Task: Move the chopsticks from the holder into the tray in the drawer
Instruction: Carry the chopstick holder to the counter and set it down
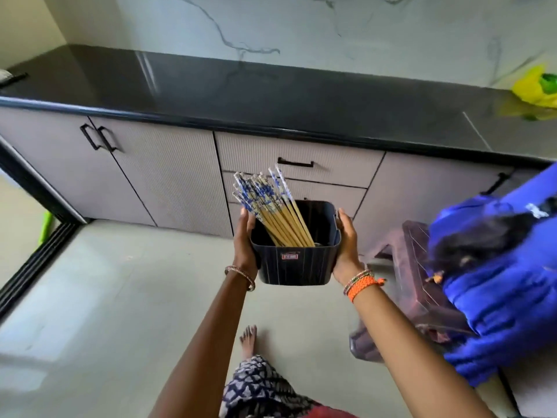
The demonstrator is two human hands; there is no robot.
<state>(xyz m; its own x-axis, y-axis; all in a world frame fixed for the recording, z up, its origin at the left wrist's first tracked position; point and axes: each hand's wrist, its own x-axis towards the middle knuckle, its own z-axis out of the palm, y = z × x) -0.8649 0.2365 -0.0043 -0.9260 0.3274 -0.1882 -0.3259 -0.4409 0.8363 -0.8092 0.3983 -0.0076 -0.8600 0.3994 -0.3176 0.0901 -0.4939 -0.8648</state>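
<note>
I hold a dark square holder (294, 267) in front of me, above the floor. My left hand (245, 242) grips its left side and my right hand (346, 245) grips its right side. Several bamboo chopsticks (271, 208) with blue-and-white tops stand in it and lean up to the left. Behind the holder is a stack of shut drawers (301, 167) with a black handle (295, 163) on the top one. No tray is in sight.
A black countertop (271, 95) runs across the view over grey cabinets. A yellow and green bag (535, 89) lies on it at far right. A person in blue (497, 282) bends low at right beside a dark brown plastic stool (422, 267). My foot (248, 342) is on the tiled floor.
</note>
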